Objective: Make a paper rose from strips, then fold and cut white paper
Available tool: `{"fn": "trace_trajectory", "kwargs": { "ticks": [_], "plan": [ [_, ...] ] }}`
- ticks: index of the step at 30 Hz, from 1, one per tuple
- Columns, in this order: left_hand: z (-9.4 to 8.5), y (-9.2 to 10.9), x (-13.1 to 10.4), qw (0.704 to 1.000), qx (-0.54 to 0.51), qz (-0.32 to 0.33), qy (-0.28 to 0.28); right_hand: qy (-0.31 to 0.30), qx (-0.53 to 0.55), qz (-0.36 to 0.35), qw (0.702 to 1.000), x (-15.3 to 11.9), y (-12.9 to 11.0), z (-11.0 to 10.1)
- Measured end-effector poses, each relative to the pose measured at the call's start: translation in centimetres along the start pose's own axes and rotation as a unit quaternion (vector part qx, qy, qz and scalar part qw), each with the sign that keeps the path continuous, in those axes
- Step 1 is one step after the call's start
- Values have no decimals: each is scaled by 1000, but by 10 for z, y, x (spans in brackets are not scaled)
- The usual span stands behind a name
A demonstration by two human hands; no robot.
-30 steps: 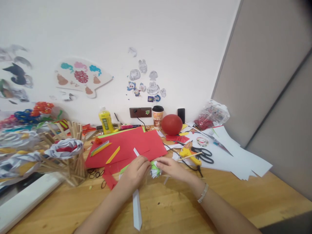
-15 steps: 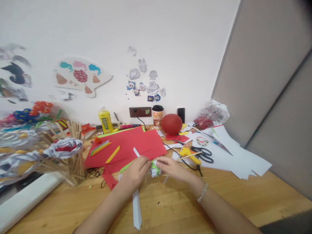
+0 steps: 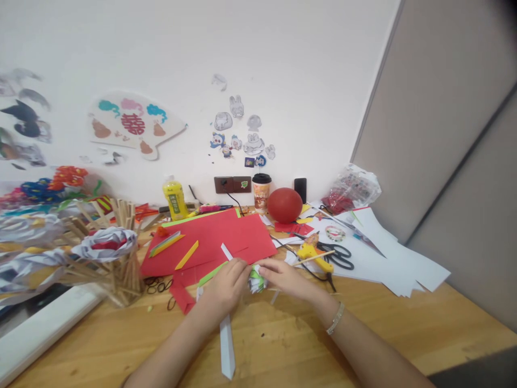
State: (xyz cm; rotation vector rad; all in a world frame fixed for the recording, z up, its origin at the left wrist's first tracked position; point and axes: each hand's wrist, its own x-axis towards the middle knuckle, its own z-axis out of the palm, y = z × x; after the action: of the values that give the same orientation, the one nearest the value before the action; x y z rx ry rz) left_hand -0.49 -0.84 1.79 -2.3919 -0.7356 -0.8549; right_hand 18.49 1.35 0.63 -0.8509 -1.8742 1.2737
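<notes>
Between my hands is a small paper flower (image 3: 255,283) of folded white and green strips. My left hand (image 3: 229,282) is closed at its left side, fingertips pressed to its upper edge. From the right, my right hand (image 3: 283,275) pinches the same flower with bent fingers. Part of the flower is hidden behind the fingers. A folded white paper strip (image 3: 226,347) lies under my left wrist and points toward me. A green strip (image 3: 212,275) shows just behind my left hand.
Red paper sheets (image 3: 218,237) lie behind my hands. A yellow glue gun (image 3: 315,256), black scissors (image 3: 341,256) and white paper (image 3: 375,258) are on the right. Wooden sticks (image 3: 121,269) stand at the left. A red balloon (image 3: 285,205), cup (image 3: 262,191) and bottle (image 3: 175,199) are at the back.
</notes>
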Motion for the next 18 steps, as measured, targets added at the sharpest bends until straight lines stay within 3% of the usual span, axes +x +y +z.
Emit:
{"fn": "trace_trajectory", "kwargs": {
  "ticks": [6, 18],
  "plan": [
    [1, 0, 1, 999, -29, -46, 8, 0, 6, 8, 1000, 0, -1, -1],
    [2, -1, 0, 999, -2, -13, 31, -15, 58, 26, 998, -1, -2, 0]
  ]
}}
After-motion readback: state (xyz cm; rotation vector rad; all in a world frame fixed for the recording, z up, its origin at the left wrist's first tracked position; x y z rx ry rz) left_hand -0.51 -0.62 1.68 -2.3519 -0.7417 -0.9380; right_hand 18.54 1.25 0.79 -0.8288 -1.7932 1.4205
